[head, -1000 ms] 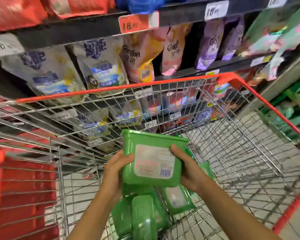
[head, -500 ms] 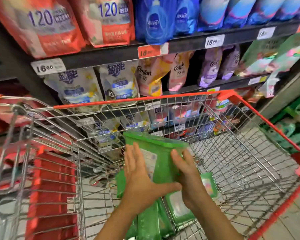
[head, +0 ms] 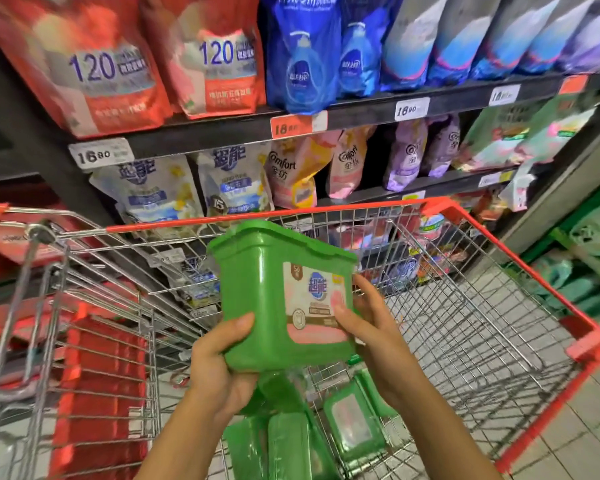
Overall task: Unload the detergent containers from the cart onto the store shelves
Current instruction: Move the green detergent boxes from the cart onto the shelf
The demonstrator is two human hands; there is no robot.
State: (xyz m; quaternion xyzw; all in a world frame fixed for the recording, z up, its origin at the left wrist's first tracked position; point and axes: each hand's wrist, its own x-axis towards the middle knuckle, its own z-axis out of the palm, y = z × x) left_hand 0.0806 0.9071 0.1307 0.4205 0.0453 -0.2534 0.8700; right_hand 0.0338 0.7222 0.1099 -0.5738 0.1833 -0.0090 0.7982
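A green detergent tub (head: 257, 289) with a pink and white label is held upright above the wire cart (head: 482, 327). My left hand (head: 219, 368) grips its lower left corner, thumb on the front face. My right hand (head: 368, 337) grips its lower right side, thumb on the label. Several more green tubs (head: 352, 424) lie on the cart floor below, partly hidden by my hands.
Store shelves (head: 361, 116) stand just beyond the cart, packed with red, blue, white, pink and purple refill pouches. The cart has a red rim and a red child seat (head: 101, 393) at the left. Green goods (head: 582, 271) sit low at the right.
The tub has been raised out of the cart and turned so its label faces me. My left hand moved from its front to its lower corner. The view tilted up toward the shelves.
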